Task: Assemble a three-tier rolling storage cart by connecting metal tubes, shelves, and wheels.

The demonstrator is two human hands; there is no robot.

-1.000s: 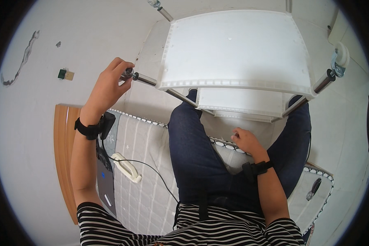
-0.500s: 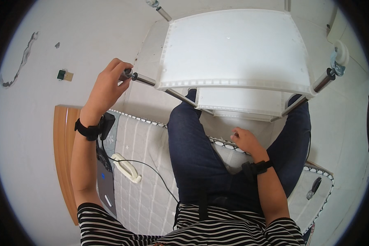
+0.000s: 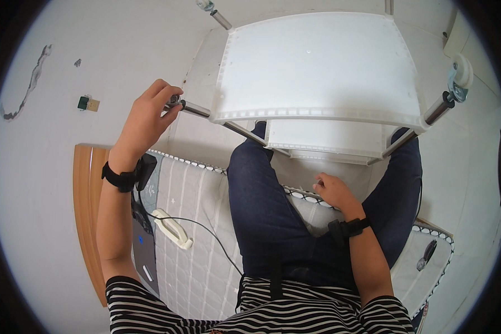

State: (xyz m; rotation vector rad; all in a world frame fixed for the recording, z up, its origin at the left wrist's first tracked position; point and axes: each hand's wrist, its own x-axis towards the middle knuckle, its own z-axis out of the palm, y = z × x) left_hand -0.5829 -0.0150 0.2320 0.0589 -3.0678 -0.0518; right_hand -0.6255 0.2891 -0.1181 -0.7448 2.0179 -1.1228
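My left hand [image 3: 150, 114] is closed around a caster [image 3: 174, 101] at the end of a metal tube [image 3: 196, 109], the near left leg of an upturned white shelf rack [image 3: 317, 67]. Thumb and fingers cover much of that caster. On the near right leg, another caster [image 3: 460, 78] with a pale wheel stands in plain sight, and a third caster [image 3: 205, 5] tops the far left leg. Low between my knees, my right hand [image 3: 337, 192] stays apart from the rack with its fingers curled. Whatever it holds, if anything, is hidden.
My legs straddle the rack's lower shelf [image 3: 325, 136]. I sit on a quilted mattress [image 3: 200, 239], where a cream plastic handle-shaped piece [image 3: 172, 229], a black cable [image 3: 211, 229] and a small dark object [image 3: 426, 256] lie. A wooden board [image 3: 86, 211] stands along the wall at left.
My left hand has turned slightly at the caster, and its fingers have shifted a little to the right. My right hand and the rack look the same.
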